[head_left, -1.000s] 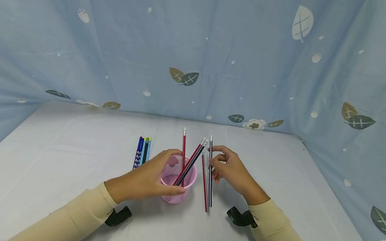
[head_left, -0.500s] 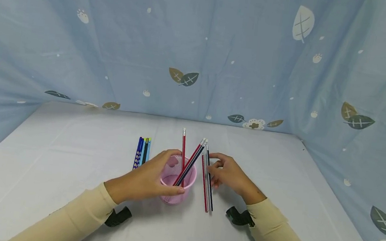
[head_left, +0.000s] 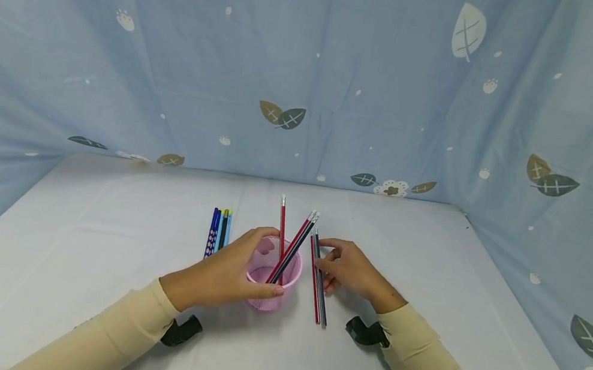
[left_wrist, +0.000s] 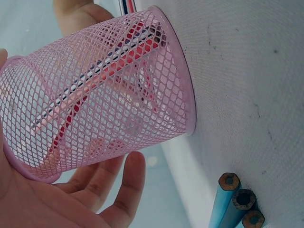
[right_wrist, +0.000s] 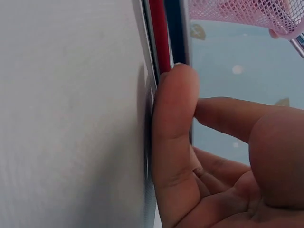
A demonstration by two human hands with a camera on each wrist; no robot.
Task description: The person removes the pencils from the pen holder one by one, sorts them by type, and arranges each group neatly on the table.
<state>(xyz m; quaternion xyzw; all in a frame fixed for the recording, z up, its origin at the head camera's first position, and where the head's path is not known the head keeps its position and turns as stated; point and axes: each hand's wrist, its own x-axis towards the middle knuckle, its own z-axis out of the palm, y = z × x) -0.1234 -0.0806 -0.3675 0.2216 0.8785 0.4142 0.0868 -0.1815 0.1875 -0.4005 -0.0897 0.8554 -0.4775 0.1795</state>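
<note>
Mid-tabletop, the left hand (head_left: pixel 222 273) wraps around the pink mesh plastic pencil cup (head_left: pixel 273 279); the right hand (head_left: pixel 350 269) fingers pinch two thin red and black pencils (head_left: pixel 318 290) lying just beside it on the white tabletop (head_left: pixel 106 237).

By the left hand (head_left: pixel 222 276) stood a pink mesh cup (head_left: pixel 271 279) of red and dark pencils (head_left: pixel 289 250); the backdrop (head_left: pixel 308 72) was pale blue with leaves, the sleeves (head_left: pixel 112 334) cream, the table (head_left: pixel 77 258) white
</note>
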